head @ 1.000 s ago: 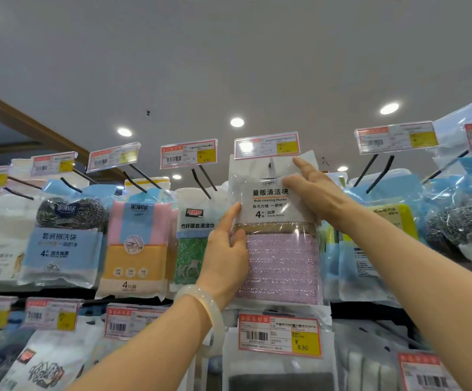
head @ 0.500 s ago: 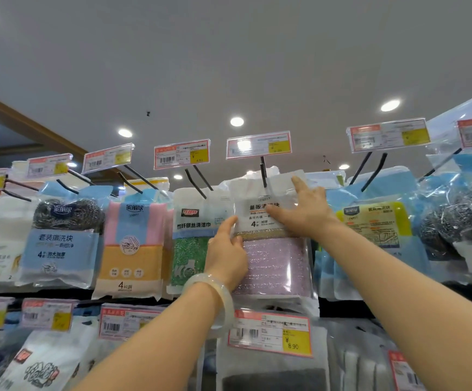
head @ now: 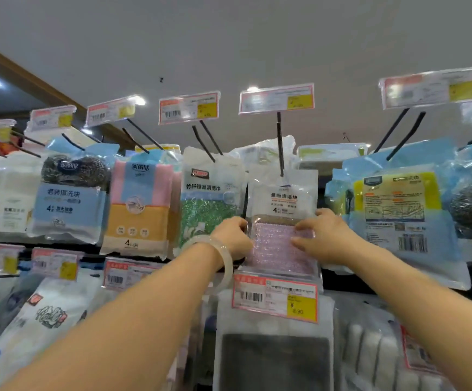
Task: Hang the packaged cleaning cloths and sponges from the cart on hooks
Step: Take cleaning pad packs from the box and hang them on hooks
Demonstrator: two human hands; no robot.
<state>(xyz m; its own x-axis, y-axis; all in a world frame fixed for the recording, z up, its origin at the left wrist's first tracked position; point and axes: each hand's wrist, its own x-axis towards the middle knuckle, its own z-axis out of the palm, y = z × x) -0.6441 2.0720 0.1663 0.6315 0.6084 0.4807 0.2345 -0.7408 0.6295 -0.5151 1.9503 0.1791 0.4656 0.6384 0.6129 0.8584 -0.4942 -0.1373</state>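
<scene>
The clear plastic pack of pink cleaning cloths (head: 281,221) hangs on the black wire hook (head: 279,145) at 12 o'clock, left hand (head: 233,238) and right hand (head: 323,235) fingers closed on its side edges; a downward tug risks tearing the hang-hole.

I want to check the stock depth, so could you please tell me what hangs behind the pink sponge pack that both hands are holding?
Behind the pink sponge pack, white crinkled packaging rises on the same hook. How many packs hang there is hidden by the front one.
</scene>
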